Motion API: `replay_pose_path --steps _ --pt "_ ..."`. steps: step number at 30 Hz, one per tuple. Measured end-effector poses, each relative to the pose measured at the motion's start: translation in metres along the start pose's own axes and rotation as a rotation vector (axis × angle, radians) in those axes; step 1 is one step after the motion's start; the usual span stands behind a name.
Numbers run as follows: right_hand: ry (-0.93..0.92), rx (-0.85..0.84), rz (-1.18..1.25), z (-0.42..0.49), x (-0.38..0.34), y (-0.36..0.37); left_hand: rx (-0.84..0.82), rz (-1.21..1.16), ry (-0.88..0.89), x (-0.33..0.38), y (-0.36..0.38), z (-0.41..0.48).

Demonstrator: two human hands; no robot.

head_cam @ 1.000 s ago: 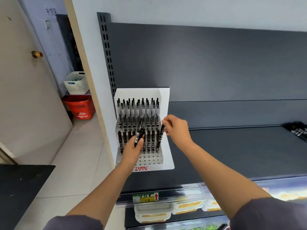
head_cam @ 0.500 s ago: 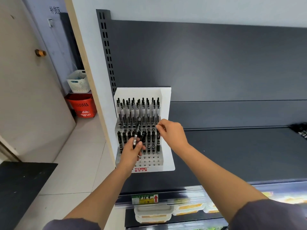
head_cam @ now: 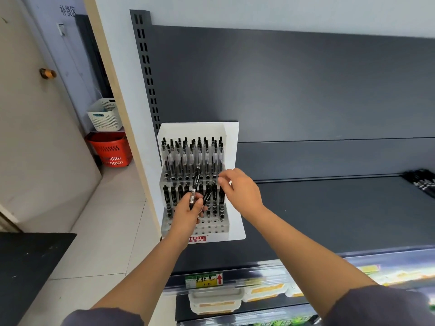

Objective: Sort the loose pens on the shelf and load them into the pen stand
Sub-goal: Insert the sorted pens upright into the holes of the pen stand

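Note:
A white tiered pen stand [head_cam: 231,147] stands at the left end of the dark shelf [head_cam: 329,212]. Its back row is full of clear-barrelled pens, its middle row holds black pens, and its front rows show bare holes. My left hand [head_cam: 188,212] grips two black pens [head_cam: 196,184] upright in front of the middle row. My right hand [head_cam: 242,189] pinches the top of a black pen [head_cam: 221,200] seated in the rightmost slot of the middle row. Loose black pens [head_cam: 421,182] lie far right on the shelf.
The shelf's dark back panel rises behind the stand. A price label [head_cam: 203,280] sits on the shelf's front rail, with boxed goods below. To the left, past the shelf's end post, a white basket [head_cam: 104,115] rests above a red basket [head_cam: 109,149] on the tiled floor.
My right hand has lowered its black pen into the rightmost middle-row slot. My left hand has stayed in front of the stand with its two pens.

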State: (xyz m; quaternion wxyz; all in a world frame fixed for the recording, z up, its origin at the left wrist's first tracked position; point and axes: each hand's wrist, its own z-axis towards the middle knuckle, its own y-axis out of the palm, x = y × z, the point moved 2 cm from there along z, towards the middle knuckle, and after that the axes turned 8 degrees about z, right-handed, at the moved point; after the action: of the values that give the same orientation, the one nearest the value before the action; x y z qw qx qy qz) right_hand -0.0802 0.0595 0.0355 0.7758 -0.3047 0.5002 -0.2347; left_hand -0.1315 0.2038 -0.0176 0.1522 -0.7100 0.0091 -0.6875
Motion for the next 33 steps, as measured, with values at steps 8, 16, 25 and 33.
replay_pose_path --steps 8,16,25,33 --pt "0.295 -0.104 0.743 -0.001 -0.014 -0.002 -0.046 -0.060 0.025 0.010 0.008 -0.001" --pt "0.158 0.013 0.522 0.004 -0.015 -0.024 0.026 0.144 0.158 0.014 -0.001 0.000" --pt "-0.007 0.028 0.160 -0.001 -0.021 -0.011 0.049 0.139 0.105 0.003 -0.010 -0.004" --pt "-0.053 0.025 -0.010 0.006 -0.028 -0.005 -0.007 0.033 0.045 0.004 -0.016 -0.006"
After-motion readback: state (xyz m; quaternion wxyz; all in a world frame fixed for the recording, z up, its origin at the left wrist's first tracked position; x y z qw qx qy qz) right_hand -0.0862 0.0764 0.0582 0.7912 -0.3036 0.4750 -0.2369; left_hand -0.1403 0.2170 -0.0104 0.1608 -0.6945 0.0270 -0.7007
